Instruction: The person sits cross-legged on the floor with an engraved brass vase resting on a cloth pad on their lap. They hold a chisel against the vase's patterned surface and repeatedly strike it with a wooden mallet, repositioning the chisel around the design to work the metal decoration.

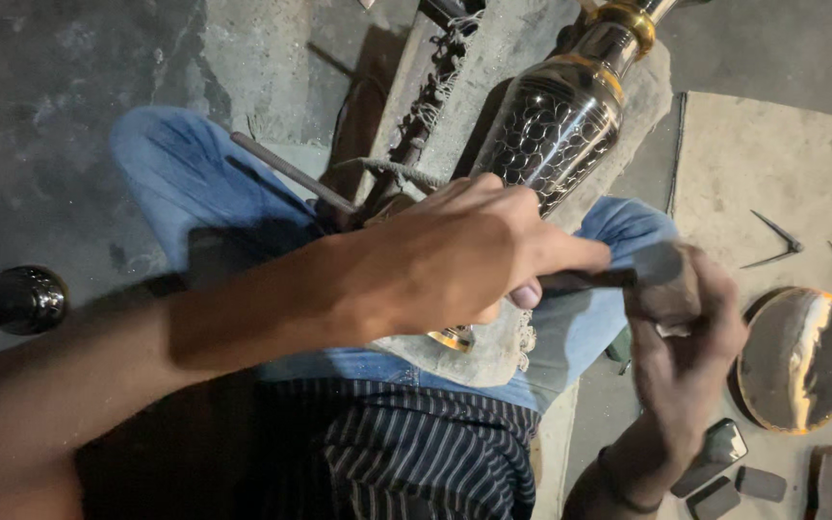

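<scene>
The left hand [455,255] is closed around a dark chisel [585,280], its tip hidden under the hand against the engraved metal vase [556,120] on the lap. The right hand [681,356] grips a small block-headed hammer [666,279] at the chisel's end. The engraving looks mid-course; the next blow needs a steady chisel.

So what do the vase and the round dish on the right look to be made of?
Vase: polished metal, likely brass, going by its mirror shine, gold collar and engraved scale pattern. Dish: also metal by its look, with a brassy rim and a glossy, reflective face.
</scene>
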